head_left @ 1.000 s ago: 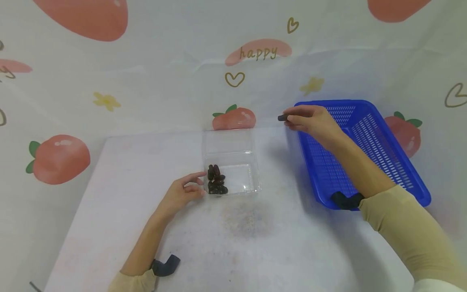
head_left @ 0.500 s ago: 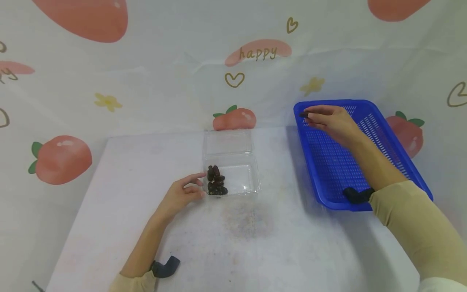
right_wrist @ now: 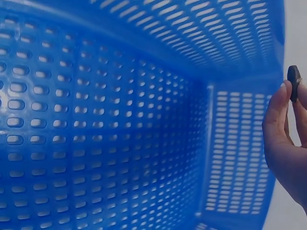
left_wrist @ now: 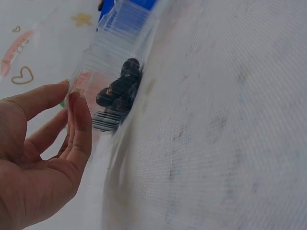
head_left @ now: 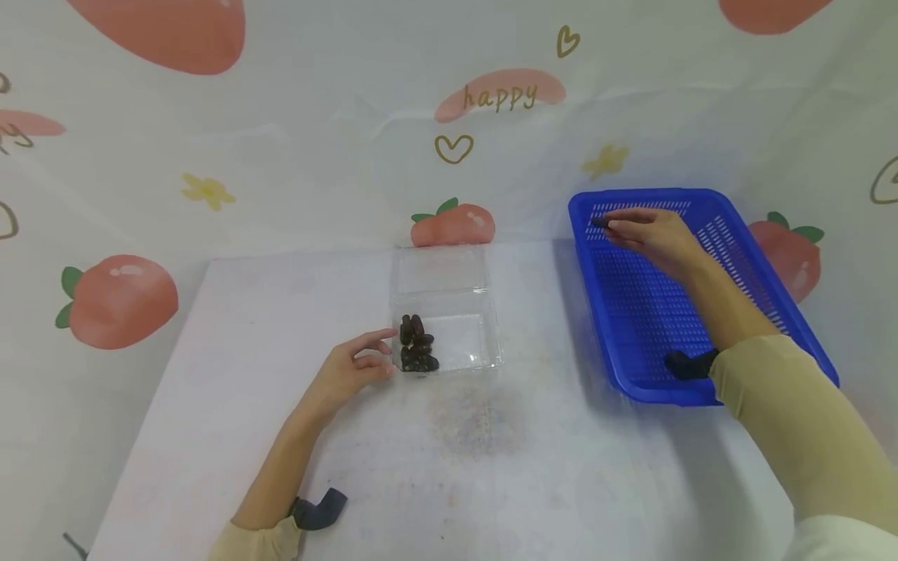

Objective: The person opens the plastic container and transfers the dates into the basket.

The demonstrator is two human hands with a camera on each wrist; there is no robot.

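Meanwhile the right hand pinched one dark date over the far left corner of the blue basket at the desk's right edge. Relaxed and open, the left hand touched the clear container of dates mid-desk.

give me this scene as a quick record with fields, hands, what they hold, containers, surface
left hand: rests on the table, fingertips against the side of the clear box, holding nothing
right hand: over the far end of the blue basket, pinching one dark date
clear box: open, lid folded back, a pile of dates at its left end
blue basket: slotted plastic, right of the box; no dates visible in it
surface: white table, faintly stained near the front
backdrop: cloth printed with peaches and hearts
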